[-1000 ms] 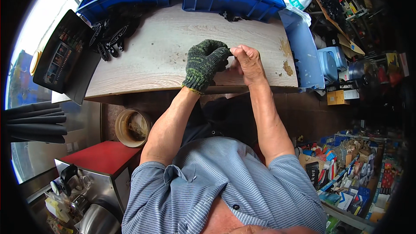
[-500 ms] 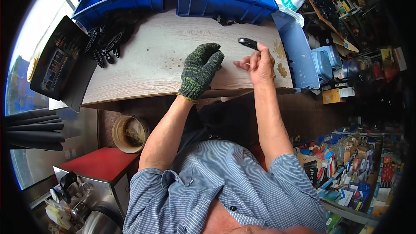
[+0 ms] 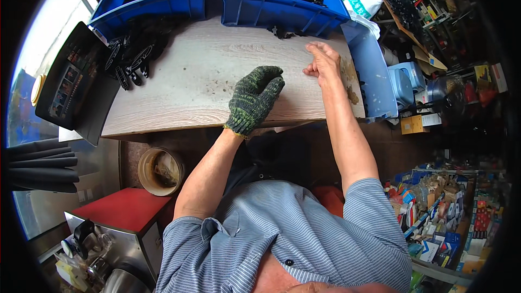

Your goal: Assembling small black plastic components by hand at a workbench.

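My left hand (image 3: 254, 97), in a dark green knitted glove, is held over the front part of the wood-look table (image 3: 179, 87). Its fingers and thumb curl toward each other; whatever may lie between them is hidden. My bare right hand (image 3: 324, 65) hovers over the table's right side, with its fingers apart and nothing visible in them. Small black pieces (image 3: 283, 32) lie by the foot of a blue crate (image 3: 271, 12), beyond my right hand. More black parts with pale outlines (image 3: 133, 62) are heaped at the table's left.
A second blue crate (image 3: 152, 6) of black parts stands at the back left. At the left edge a dark tablet-like screen (image 3: 68, 87) leans. A pale blue bin (image 3: 374, 70) adjoins the table's right edge. A round bucket (image 3: 145, 171) stands below left, by a red-topped cabinet (image 3: 122, 206).
A black oblong piece that was at my right hand's fingertips is gone from view. My right hand has moved slightly up and its fingers have spread. My left hand has dropped slightly.
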Demonstrator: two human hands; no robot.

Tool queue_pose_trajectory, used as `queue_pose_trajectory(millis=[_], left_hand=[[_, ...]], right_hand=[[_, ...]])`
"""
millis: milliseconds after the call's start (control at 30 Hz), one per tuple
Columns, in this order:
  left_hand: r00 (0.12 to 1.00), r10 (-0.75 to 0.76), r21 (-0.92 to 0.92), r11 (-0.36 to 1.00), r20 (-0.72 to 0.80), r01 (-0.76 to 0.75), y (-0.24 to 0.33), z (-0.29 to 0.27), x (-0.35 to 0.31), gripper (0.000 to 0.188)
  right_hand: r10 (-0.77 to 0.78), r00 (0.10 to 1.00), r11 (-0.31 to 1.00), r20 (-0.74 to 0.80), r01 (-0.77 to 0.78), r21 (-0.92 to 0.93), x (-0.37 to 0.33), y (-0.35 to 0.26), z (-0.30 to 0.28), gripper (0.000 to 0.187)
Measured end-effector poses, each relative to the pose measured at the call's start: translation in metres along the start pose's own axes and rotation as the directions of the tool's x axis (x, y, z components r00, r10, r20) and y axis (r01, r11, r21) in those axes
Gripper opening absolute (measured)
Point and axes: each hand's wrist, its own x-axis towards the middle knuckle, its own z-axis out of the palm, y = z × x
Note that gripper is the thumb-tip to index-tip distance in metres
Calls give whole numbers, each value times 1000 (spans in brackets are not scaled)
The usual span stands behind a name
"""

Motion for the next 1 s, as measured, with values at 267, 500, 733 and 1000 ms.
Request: queue_pose_trajectory(millis=[267, 500, 733, 1000], left_hand=[[995, 84, 108, 990, 59, -90, 3, 2, -1, 28], [980, 200, 237, 951, 18, -199, 4, -1, -2, 26], [981, 194, 252, 948, 22, -193, 2, -2, -2, 28], [953, 300, 293, 909, 37, -298, 4, 1, 0, 29]], right_hand=[[-126, 992, 923, 21, 125, -363, 26, -13, 23, 34], [-111, 990, 851, 82, 138, -507, 27, -21, 41, 31], [-92, 993, 859, 70, 115, -498, 28, -17, 39, 23], [-51, 995, 870, 81, 84, -486, 37, -12, 26, 22]])
